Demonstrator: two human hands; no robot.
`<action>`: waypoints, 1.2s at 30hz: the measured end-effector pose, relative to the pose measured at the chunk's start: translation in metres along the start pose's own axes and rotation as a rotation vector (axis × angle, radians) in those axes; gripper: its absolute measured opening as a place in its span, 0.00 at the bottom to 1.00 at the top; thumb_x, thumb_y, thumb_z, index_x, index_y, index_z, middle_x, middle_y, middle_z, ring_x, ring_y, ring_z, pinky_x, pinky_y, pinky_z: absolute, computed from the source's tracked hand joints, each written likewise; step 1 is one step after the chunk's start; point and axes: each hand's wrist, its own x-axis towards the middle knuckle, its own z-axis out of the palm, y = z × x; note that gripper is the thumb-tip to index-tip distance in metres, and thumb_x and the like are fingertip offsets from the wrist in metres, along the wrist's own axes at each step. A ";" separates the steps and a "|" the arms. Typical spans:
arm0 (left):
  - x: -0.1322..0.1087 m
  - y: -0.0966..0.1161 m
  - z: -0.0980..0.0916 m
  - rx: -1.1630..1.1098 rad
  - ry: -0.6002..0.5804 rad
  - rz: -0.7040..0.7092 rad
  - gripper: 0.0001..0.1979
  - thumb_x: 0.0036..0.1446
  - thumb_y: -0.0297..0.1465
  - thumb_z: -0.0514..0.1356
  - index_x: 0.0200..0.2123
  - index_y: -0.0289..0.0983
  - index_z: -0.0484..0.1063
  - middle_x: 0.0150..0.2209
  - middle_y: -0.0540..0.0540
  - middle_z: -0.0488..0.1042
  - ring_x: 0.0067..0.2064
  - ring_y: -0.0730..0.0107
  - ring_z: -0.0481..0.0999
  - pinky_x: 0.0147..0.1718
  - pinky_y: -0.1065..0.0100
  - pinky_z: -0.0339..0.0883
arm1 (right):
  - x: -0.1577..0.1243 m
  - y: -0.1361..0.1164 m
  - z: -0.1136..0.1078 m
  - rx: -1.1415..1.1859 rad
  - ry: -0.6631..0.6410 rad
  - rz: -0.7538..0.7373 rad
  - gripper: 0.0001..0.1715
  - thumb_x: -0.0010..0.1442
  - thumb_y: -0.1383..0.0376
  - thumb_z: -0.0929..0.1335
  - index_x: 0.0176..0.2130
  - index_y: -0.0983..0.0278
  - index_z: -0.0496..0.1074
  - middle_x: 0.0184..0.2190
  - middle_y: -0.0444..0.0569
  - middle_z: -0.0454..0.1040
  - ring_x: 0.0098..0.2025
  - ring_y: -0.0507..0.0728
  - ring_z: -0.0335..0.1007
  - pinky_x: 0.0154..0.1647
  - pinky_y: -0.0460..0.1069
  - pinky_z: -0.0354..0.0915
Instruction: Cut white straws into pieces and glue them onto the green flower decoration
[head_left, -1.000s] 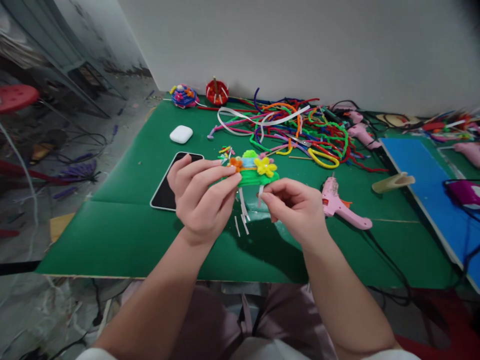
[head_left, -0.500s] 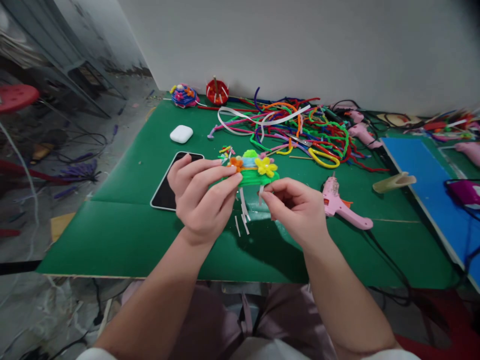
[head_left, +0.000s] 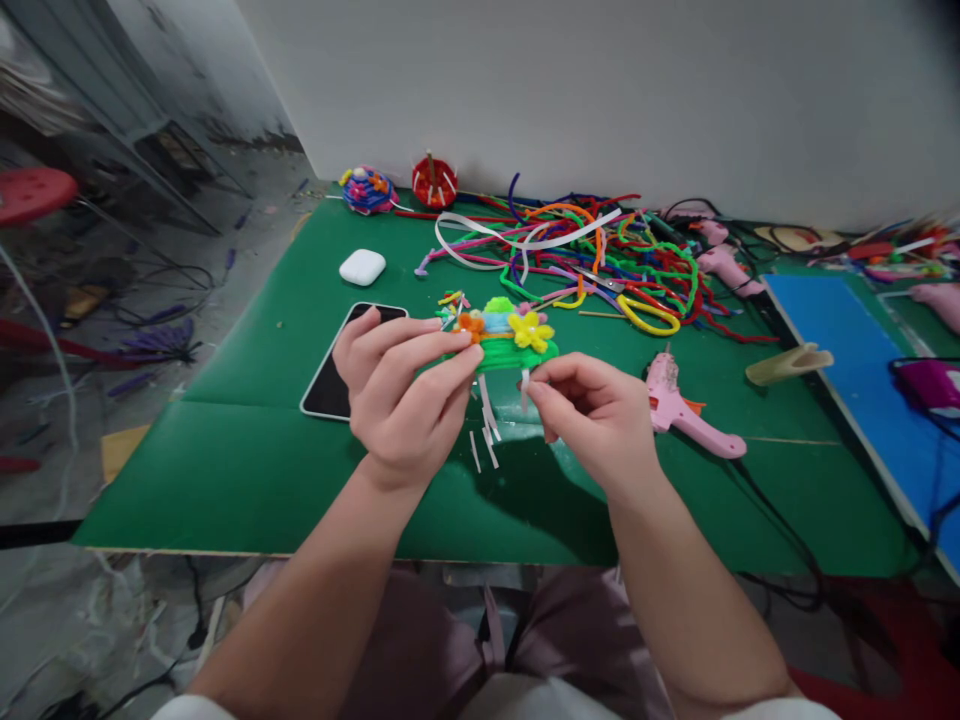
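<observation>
Between my hands, above the table, is a pipe-cleaner craft [head_left: 499,352] with green coils, a light blue band, and orange and yellow flowers. My left hand [head_left: 409,390] pinches its left side near the orange flower. At its lower right edge, my right hand [head_left: 592,415] pinches a short white strip [head_left: 525,385] that meets the green coils; whether the strip is fixed there I cannot tell. Several loose white strips [head_left: 486,450] lie on the table below. Behind my left hand a phone [head_left: 328,380] is partly hidden.
A pink glue gun [head_left: 690,415] lies right of my right hand. Tangled pipe cleaners [head_left: 555,250] and yellow-handled scissors [head_left: 649,318] lie behind. A white earbud case [head_left: 363,267] sits back left. A bamboo piece [head_left: 787,366] overlaps the blue board [head_left: 847,370] at right.
My right hand and the white strip have shifted very slightly to the right and up. My left hand and the craft stay almost in place.
</observation>
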 end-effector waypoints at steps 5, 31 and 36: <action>0.000 0.000 0.000 -0.024 0.008 0.000 0.09 0.49 0.25 0.63 0.34 0.44 0.72 0.33 0.51 0.77 0.40 0.66 0.75 0.50 0.53 0.63 | 0.000 0.000 0.000 0.016 -0.016 0.012 0.06 0.54 0.61 0.68 0.30 0.61 0.73 0.16 0.39 0.64 0.17 0.47 0.59 0.16 0.43 0.56; -0.001 0.002 0.001 0.019 -0.010 -0.024 0.06 0.50 0.28 0.62 0.33 0.44 0.73 0.32 0.51 0.77 0.40 0.66 0.74 0.50 0.52 0.62 | 0.000 -0.004 0.002 0.041 0.012 0.009 0.06 0.55 0.61 0.68 0.30 0.61 0.73 0.16 0.39 0.64 0.17 0.47 0.59 0.17 0.43 0.57; -0.002 0.002 0.001 -0.041 -0.012 -0.025 0.09 0.50 0.26 0.63 0.35 0.45 0.72 0.34 0.51 0.77 0.41 0.66 0.74 0.52 0.52 0.60 | 0.000 -0.002 0.004 0.044 0.041 -0.012 0.05 0.55 0.62 0.69 0.30 0.61 0.73 0.16 0.38 0.65 0.16 0.47 0.59 0.16 0.43 0.56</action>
